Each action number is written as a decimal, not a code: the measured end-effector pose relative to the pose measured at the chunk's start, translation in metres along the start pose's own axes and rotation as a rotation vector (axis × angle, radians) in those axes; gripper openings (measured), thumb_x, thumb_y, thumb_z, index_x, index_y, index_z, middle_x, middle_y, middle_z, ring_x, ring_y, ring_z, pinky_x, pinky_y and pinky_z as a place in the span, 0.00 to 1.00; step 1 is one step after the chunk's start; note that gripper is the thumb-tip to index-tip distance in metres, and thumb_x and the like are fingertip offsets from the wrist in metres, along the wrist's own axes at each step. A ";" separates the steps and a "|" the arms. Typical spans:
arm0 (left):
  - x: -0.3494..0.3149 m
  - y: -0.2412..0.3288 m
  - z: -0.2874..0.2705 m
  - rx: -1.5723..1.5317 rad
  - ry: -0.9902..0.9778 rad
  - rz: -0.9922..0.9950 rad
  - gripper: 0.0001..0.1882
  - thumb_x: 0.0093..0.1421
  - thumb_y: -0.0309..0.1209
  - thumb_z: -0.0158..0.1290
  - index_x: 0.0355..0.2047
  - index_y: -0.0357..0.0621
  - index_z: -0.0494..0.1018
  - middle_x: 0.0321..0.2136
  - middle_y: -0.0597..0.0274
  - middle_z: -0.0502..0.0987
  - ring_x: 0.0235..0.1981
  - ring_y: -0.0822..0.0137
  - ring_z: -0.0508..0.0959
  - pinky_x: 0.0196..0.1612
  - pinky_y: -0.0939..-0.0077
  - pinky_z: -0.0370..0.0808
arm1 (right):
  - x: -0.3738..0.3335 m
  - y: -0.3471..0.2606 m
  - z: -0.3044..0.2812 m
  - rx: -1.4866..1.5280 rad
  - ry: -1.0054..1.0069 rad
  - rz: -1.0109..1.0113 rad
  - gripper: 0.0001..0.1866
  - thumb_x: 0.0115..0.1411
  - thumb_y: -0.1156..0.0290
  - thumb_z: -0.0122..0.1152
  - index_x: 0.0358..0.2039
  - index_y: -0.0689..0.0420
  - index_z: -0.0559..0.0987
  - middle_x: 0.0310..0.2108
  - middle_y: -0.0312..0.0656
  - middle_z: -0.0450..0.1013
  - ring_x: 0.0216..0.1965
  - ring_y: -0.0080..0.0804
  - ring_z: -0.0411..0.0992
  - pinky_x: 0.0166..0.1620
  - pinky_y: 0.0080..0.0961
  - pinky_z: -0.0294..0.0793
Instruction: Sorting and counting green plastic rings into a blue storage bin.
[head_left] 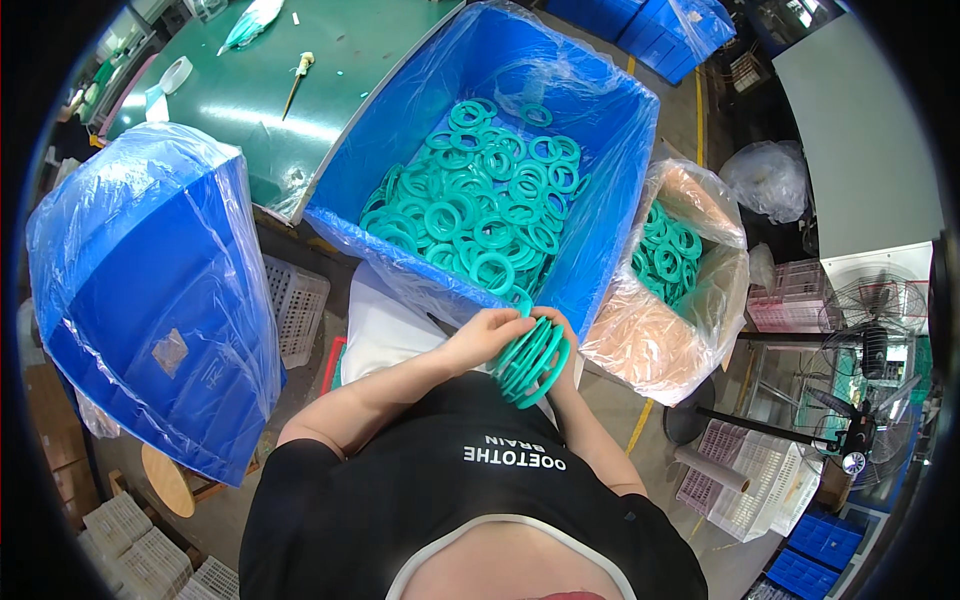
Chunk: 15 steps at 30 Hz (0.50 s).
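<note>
A bunch of flat teal-green plastic rings (532,366) hangs in front of my body at the near edge of a blue bin. My right hand (560,326) is closed round the bunch from its right side, its fingers partly hidden by the rings. From the left, my left hand (482,338) has its fingers pinched together at the top of the bunch, where one ring (518,300) shows just above the fingertips. The blue bin (400,108), lined with clear plastic, holds a large heap of loose rings (470,195).
A plastic-lined cardboard box (640,345) with more rings stands right of the bin. On the left, a plastic-covered blue bin (150,270) sits tilted. A green table (350,50) bears a tape roll (176,75). A fan (872,345) and crates (750,480) stand at right.
</note>
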<state>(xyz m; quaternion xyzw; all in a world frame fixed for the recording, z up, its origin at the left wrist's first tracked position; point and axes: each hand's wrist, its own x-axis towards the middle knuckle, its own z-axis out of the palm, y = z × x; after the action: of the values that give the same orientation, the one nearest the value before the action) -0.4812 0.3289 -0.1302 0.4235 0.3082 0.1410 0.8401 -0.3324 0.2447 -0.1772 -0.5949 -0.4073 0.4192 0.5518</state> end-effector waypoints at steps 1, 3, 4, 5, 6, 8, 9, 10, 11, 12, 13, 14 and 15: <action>0.000 -0.002 -0.007 0.005 0.015 0.022 0.14 0.64 0.42 0.45 0.30 0.46 0.69 0.21 0.76 0.65 0.19 0.84 0.63 0.22 0.88 0.59 | 0.002 0.003 0.001 -0.027 0.001 -0.118 0.09 0.60 0.73 0.51 0.41 0.57 0.74 0.31 0.35 0.72 0.32 0.20 0.71 0.35 0.16 0.72; 0.001 -0.006 -0.016 -0.032 0.034 0.075 0.17 0.65 0.42 0.41 0.25 0.44 0.67 0.18 0.75 0.61 0.18 0.82 0.57 0.21 0.84 0.53 | -0.002 0.002 0.003 0.126 0.082 0.056 0.09 0.60 0.73 0.51 0.41 0.57 0.74 0.31 0.35 0.73 0.31 0.21 0.72 0.34 0.17 0.73; 0.000 -0.007 -0.022 -0.030 0.033 0.075 0.17 0.65 0.42 0.41 0.25 0.44 0.67 0.18 0.75 0.61 0.18 0.82 0.57 0.21 0.84 0.53 | -0.004 0.002 0.004 0.279 0.161 0.232 0.09 0.60 0.72 0.51 0.41 0.58 0.73 0.30 0.36 0.73 0.30 0.23 0.73 0.32 0.18 0.74; 0.000 -0.007 -0.028 -0.100 -0.011 0.103 0.17 0.65 0.42 0.39 0.25 0.45 0.66 0.18 0.75 0.61 0.17 0.82 0.56 0.20 0.84 0.52 | -0.005 0.008 0.003 0.305 0.225 0.271 0.10 0.60 0.73 0.52 0.41 0.59 0.73 0.30 0.36 0.73 0.29 0.25 0.74 0.30 0.20 0.76; -0.001 -0.006 -0.031 -0.174 -0.050 0.132 0.18 0.66 0.43 0.38 0.25 0.45 0.65 0.18 0.74 0.60 0.16 0.81 0.56 0.20 0.84 0.52 | -0.009 0.006 0.002 0.305 0.221 0.272 0.10 0.60 0.73 0.52 0.41 0.59 0.73 0.30 0.36 0.73 0.29 0.25 0.74 0.30 0.20 0.76; -0.003 -0.007 -0.032 -0.181 -0.030 0.156 0.19 0.66 0.43 0.36 0.24 0.45 0.64 0.17 0.74 0.59 0.15 0.80 0.54 0.18 0.83 0.50 | -0.016 -0.001 -0.006 0.401 0.045 0.264 0.12 0.58 0.73 0.55 0.43 0.59 0.72 0.30 0.36 0.73 0.29 0.25 0.74 0.31 0.21 0.76; -0.005 -0.005 -0.034 -0.129 -0.035 0.167 0.18 0.66 0.43 0.37 0.25 0.45 0.64 0.17 0.75 0.59 0.15 0.81 0.55 0.18 0.83 0.51 | -0.011 0.000 -0.011 0.375 0.001 0.373 0.15 0.56 0.73 0.59 0.44 0.57 0.71 0.31 0.36 0.73 0.29 0.26 0.74 0.31 0.21 0.76; -0.007 -0.003 -0.035 -0.078 -0.039 0.178 0.17 0.66 0.42 0.37 0.25 0.46 0.64 0.17 0.75 0.60 0.16 0.81 0.57 0.18 0.83 0.53 | -0.016 -0.003 -0.015 0.374 0.001 0.372 0.15 0.56 0.73 0.59 0.44 0.57 0.71 0.31 0.36 0.73 0.29 0.26 0.74 0.31 0.21 0.76; -0.005 -0.006 -0.036 -0.077 -0.040 0.179 0.17 0.66 0.42 0.37 0.25 0.46 0.64 0.17 0.75 0.60 0.16 0.81 0.57 0.18 0.83 0.53 | -0.023 -0.007 -0.021 0.558 0.039 0.407 0.15 0.56 0.73 0.59 0.44 0.56 0.71 0.32 0.36 0.73 0.29 0.27 0.74 0.31 0.22 0.76; -0.004 -0.008 -0.036 0.026 0.057 0.172 0.15 0.65 0.40 0.40 0.25 0.45 0.65 0.17 0.72 0.63 0.16 0.77 0.61 0.19 0.80 0.57 | -0.025 -0.017 -0.022 0.743 0.079 0.440 0.16 0.55 0.72 0.60 0.44 0.55 0.71 0.33 0.37 0.73 0.29 0.27 0.74 0.30 0.23 0.77; -0.003 -0.010 -0.036 0.129 0.154 0.164 0.14 0.64 0.38 0.43 0.26 0.44 0.65 0.17 0.68 0.66 0.16 0.73 0.66 0.19 0.77 0.61 | -0.024 -0.012 -0.028 0.627 0.042 0.480 0.15 0.54 0.74 0.61 0.43 0.55 0.71 0.33 0.38 0.73 0.29 0.28 0.74 0.31 0.25 0.77; -0.004 -0.011 -0.037 0.130 0.152 0.164 0.14 0.64 0.38 0.43 0.26 0.44 0.65 0.17 0.68 0.66 0.16 0.73 0.66 0.19 0.77 0.61 | -0.023 -0.014 -0.027 0.627 0.043 0.479 0.15 0.54 0.74 0.61 0.43 0.55 0.71 0.33 0.38 0.73 0.29 0.28 0.74 0.31 0.25 0.77; -0.007 -0.003 -0.036 0.538 0.272 0.306 0.11 0.62 0.36 0.46 0.26 0.42 0.66 0.19 0.63 0.68 0.19 0.66 0.70 0.21 0.72 0.65 | -0.023 -0.017 -0.026 0.583 0.079 0.493 0.15 0.54 0.74 0.61 0.43 0.55 0.71 0.32 0.38 0.73 0.29 0.29 0.74 0.31 0.25 0.77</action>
<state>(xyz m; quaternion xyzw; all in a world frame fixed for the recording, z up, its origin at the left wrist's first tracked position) -0.5094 0.3460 -0.1464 0.6486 0.3765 0.2345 0.6185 -0.3154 0.2158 -0.1577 -0.5089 -0.0942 0.6141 0.5959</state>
